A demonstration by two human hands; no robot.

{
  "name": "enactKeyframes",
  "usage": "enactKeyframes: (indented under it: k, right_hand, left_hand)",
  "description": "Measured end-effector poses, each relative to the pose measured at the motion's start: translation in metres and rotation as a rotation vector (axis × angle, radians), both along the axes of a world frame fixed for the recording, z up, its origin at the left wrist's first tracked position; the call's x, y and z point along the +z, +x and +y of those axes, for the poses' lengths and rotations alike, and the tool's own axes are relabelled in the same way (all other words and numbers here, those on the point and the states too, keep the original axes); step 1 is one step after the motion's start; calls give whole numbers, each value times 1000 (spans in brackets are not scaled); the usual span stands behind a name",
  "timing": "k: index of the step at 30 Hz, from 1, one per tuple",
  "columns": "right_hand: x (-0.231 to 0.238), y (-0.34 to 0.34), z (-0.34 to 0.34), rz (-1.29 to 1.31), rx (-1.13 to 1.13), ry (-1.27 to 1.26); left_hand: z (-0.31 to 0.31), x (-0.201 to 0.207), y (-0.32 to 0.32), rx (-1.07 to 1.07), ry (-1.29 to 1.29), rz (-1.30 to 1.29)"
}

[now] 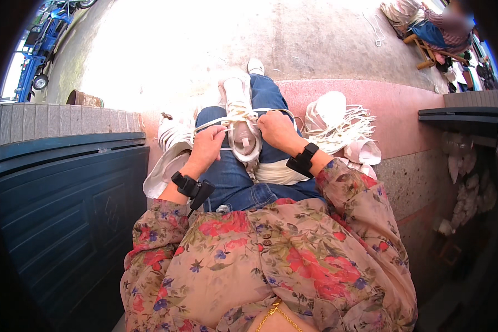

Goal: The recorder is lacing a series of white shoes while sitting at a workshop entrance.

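Observation:
A white sneaker (235,93) rests on my jeans between my thighs, its toe pointing away from me and its heel opening near me. A white shoelace (240,117) runs through it, crossing over the tongue. My left hand (208,146) is closed, pinching one lace end left of the shoe. At the shoe's right side, my right hand (278,131) has its fingers curled together on the lace's other side. A lace loop reaches past the right hand over my knee. Both wrists wear black straps with small devices.
Right of me lie a bunch of white laces (353,124) and white shoes (363,151); more shoes (174,138) lie at my left. Another lace bundle (279,175) sits on my lap. Dark blue doors (72,193) stand at left. A person (445,27) sits far right.

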State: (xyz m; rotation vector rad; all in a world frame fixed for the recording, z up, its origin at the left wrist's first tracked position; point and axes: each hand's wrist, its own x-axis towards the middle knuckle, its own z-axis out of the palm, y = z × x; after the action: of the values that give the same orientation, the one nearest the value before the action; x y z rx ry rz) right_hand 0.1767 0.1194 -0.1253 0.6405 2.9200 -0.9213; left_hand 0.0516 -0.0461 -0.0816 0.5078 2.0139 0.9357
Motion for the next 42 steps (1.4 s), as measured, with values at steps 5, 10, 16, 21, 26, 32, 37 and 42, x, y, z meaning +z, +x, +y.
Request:
enactKeyframes:
  k: [5, 10, 16, 21, 26, 32, 37, 42]
  right_hand:
    - [14, -6, -1, -104, 154, 200]
    - [11, -16, -10, 2, 366, 484]
    - [17, -17, 2, -30, 456, 440]
    - [1, -20, -8, 77, 484, 569]
    - [3, -19, -9, 101, 439, 534]
    - [-3, -16, -14, 123, 350, 495]
    - [1, -15, -14, 97, 358, 506]
    - [18, -5, -17, 81, 171, 379]
  left_hand:
    - [-8, -13, -3, -33, 53, 212]
    - [-18, -24, -3, 47, 49, 279]
    - [-8, -31, 11, 96, 90, 242]
    - [-6, -41, 8, 107, 117, 357]
    - [-1, -48, 7, 9, 215, 691]
    - [9, -37, 7, -261, 48, 801]
    - [20, -32, 6, -450, -32, 887]
    - [9, -18, 17, -349, -108, 937]
